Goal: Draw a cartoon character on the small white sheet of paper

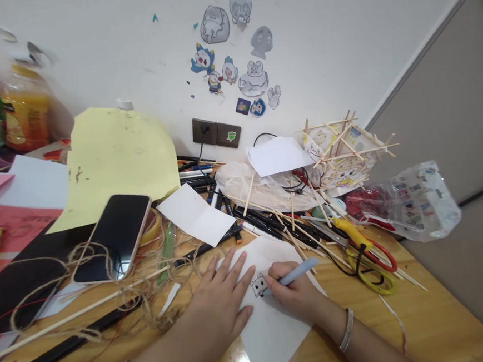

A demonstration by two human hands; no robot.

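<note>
A white sheet of paper (264, 335) lies on the wooden table in front of me. On it is a small black line drawing (258, 284) of an animal head with ears and dark eyes. My right hand (289, 289) is closed around a light blue pen (301, 270), its lower end close to the drawing's lower right. My left hand (227, 293) rests flat on the sheet's left side with the fingers spread. Its fingertips reach near the drawing's left edge. The tip of the pen is partly hidden by my right fingers.
A phone (114, 235) and tangled twine (86, 257) lie at the left, before a yellow sheet (118, 163). Black markers, wooden sticks and a white card (196, 213) crowd the back. Scissors with red and yellow handles (371, 260) lie right. A stick frame (343, 150) stands behind.
</note>
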